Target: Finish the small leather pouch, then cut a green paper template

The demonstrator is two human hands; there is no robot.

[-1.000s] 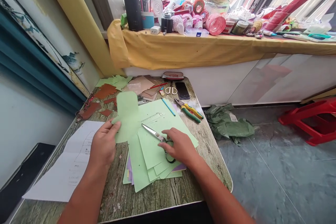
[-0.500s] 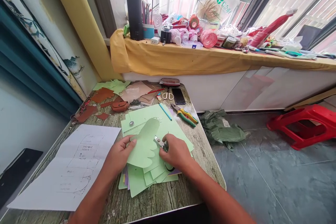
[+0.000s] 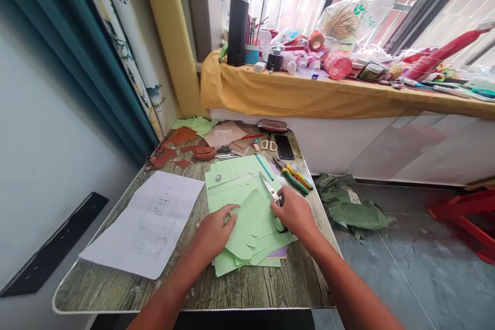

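Pale green paper, a cut-out piece with a rounded top and a scalloped right edge, lies low over a stack of green sheets. My left hand pinches its left edge between thumb and fingers. Scissors with dark handles are gripped in my right hand, their blades pointing up and left, apart from the cut-out. A clear ruler and a small round metal object rest on the stack.
White paper with drawn outlines lies left. Pliers, a blue pencil, a phone and white-handled scissors sit behind. Brown scraps and a small brown pouch are at the back left. A cluttered windowsill stands beyond.
The green cut-out has come down towards the stack. The scissors have moved away from its edge, blades now fully in view. The camera view has swung left.
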